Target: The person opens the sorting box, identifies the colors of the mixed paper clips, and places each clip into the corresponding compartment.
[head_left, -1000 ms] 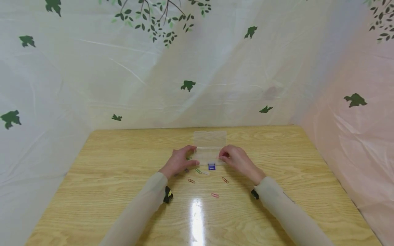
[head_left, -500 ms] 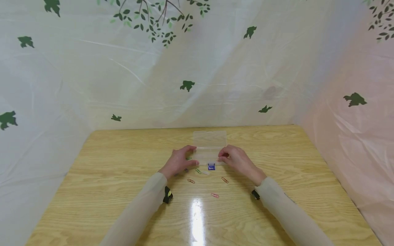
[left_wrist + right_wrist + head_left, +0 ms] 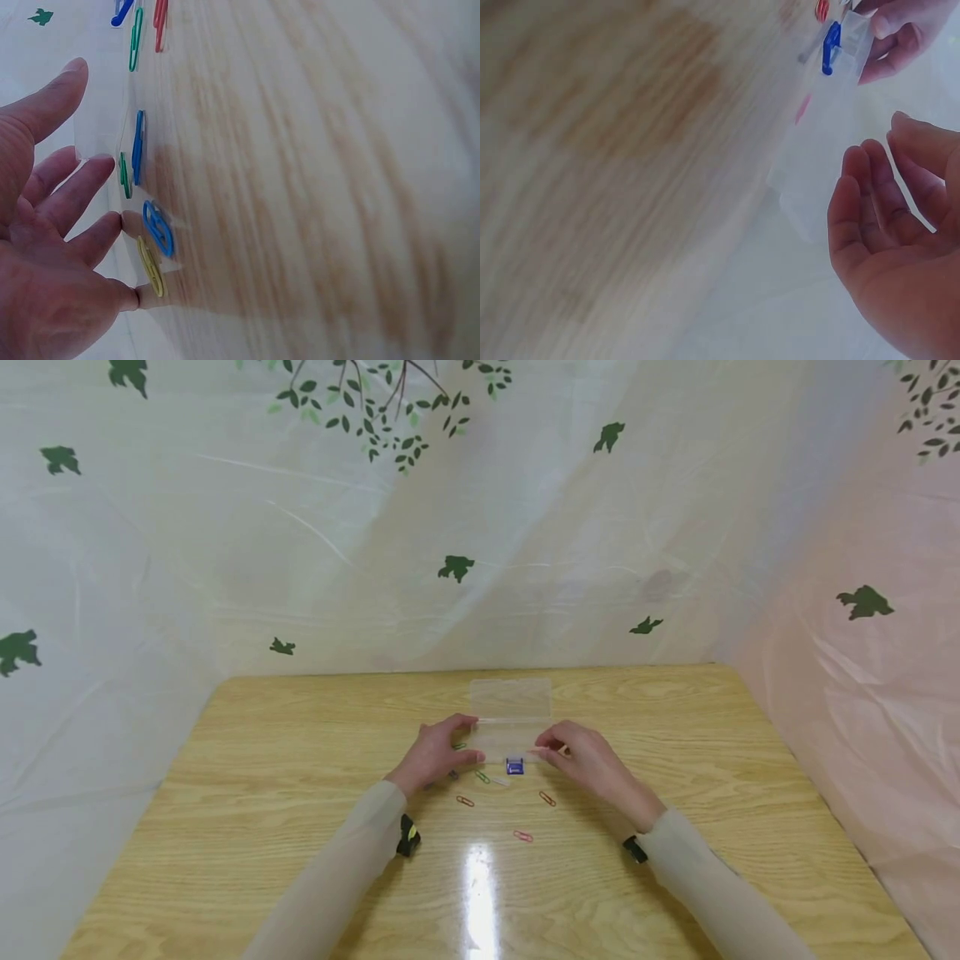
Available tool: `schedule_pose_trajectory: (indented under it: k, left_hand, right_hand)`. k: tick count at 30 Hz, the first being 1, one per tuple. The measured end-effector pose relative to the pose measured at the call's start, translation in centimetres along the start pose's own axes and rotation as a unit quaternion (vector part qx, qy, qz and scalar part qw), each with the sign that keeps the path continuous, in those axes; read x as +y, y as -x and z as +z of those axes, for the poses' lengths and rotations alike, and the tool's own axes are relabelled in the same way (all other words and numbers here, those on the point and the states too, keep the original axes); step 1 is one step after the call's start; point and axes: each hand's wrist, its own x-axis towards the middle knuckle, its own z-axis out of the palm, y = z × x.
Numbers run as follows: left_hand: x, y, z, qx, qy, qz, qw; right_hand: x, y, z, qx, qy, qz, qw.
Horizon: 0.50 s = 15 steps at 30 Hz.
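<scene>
Lying crosswise between the two hands, the clear box (image 3: 497,742) is seen on the table (image 3: 300,877), long axis running left to right, lid (image 3: 510,697) tipped back on the far side. The left end is gripped by the left hand (image 3: 431,752), thumb set at the near corner, fingers at the far one. At the right end the right hand (image 3: 588,762) is poised, fingers loosely bent, nothing seen held; whether the box is touched there cannot be told. And here, by the look of it, is the relation that counts: the box lies to the left of the right hand's fingertips, while the red clip (image 3: 547,798) is placed just on the near side of them, slanted with its near end to the right, closer to this hand than to the other. Farther toward the person, the pink clip (image 3: 523,837) is laid almost crosswise.
</scene>
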Motion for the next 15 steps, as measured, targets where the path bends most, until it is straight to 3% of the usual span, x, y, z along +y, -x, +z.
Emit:
schedule_pose_trajectory:
  k: [15]
  left_hand:
    - [0.0,0.0,0.0,-0.006,0.003,-0.009,0.9999]
  right_hand:
    - [-0.2,2.7,-0.5,-0.019,0.021,-0.025,0.999]
